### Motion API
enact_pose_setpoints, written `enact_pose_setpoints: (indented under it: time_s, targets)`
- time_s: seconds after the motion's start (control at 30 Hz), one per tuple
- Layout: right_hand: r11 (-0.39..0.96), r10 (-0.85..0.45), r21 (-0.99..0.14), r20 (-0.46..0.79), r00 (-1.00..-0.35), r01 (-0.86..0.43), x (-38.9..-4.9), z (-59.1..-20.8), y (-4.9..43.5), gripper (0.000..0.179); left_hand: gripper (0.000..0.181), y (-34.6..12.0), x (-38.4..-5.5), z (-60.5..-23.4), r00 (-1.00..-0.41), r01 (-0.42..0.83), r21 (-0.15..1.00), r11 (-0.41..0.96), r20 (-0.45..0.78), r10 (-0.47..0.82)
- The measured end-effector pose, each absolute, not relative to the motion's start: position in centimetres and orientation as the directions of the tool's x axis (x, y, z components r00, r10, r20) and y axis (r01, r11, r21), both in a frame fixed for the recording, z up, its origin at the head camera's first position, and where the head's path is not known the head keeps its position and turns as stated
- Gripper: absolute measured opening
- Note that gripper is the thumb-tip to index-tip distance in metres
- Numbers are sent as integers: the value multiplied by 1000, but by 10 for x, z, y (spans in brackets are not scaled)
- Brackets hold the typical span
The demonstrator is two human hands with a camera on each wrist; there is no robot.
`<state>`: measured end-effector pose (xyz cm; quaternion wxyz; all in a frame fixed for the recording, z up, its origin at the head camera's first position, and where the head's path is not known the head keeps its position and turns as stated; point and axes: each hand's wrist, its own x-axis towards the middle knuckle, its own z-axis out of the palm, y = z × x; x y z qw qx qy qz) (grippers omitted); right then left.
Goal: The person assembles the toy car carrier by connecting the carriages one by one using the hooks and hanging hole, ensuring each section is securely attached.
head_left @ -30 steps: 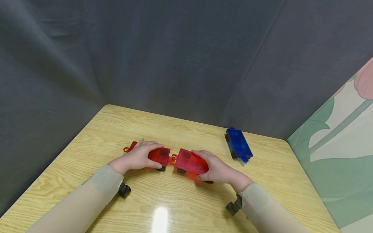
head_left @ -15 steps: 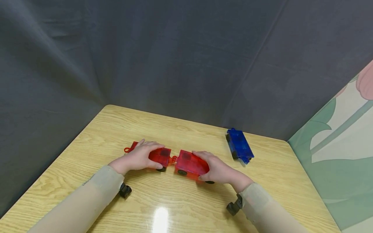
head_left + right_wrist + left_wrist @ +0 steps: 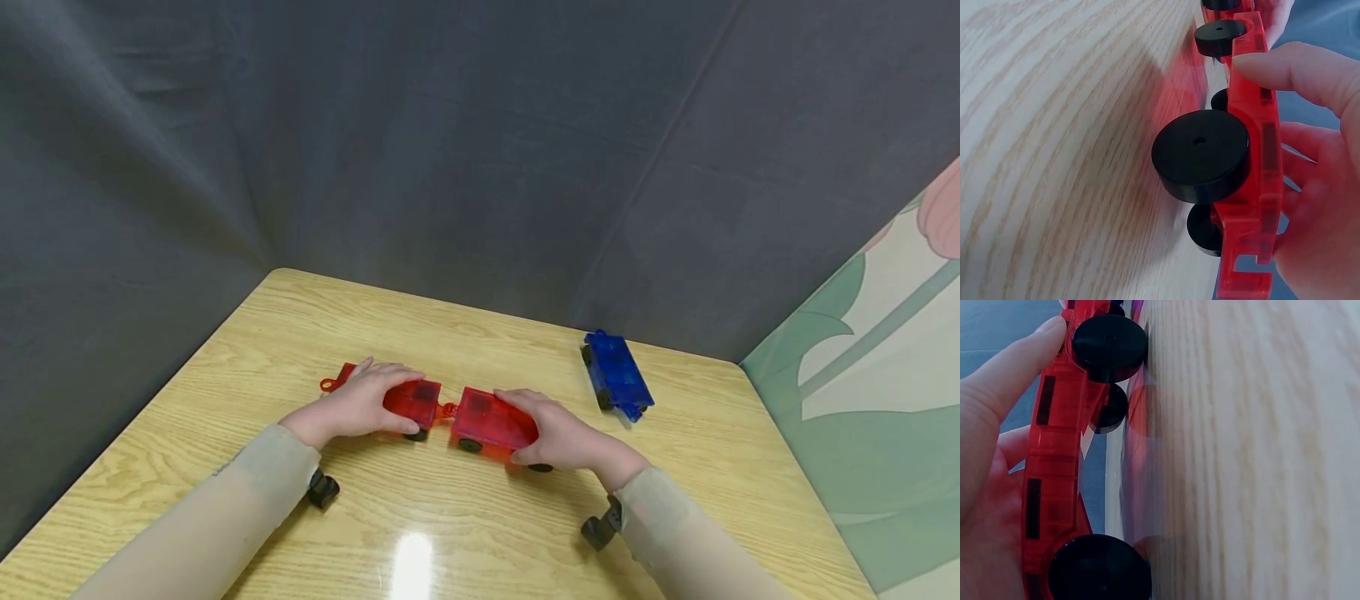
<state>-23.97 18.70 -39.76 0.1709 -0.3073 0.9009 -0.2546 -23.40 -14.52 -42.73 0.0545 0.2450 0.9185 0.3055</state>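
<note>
Two translucent red toy train cars with black wheels stand end to end on the wooden table. Around the left car (image 3: 415, 402) my left hand (image 3: 358, 406) is curled, thumb on the near side and fingers over the far side. My right hand (image 3: 558, 432) grips the right car (image 3: 491, 419) in the same way. Between them the red coupling (image 3: 447, 410) overlaps; whether it is hooked cannot be told. In the left wrist view the left car's black wheel (image 3: 1110, 347) is beside the tabletop. The right wrist view shows the right car's wheel (image 3: 1200, 156) likewise.
A translucent blue toy car (image 3: 617, 371) stands near the table's back right edge. Dark cloth (image 3: 450, 167) hangs behind and left of the wooden table (image 3: 450, 533). A flower-patterned cloth (image 3: 885, 417) lies along the right side.
The coupling ends between the two red cars have drawn closer and now overlap more. Both hands keep their grip and have barely shifted. The blue car stays in place.
</note>
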Motion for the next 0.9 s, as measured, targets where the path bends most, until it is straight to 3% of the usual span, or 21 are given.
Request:
enact_pose_setpoints:
  time_s: [0.9]
  targets:
    - [677, -642, -591, -183, -744, -439, -245, -400, 189, 87, 83, -145, -234, -429, -872, 416, 596, 687, 47, 487]
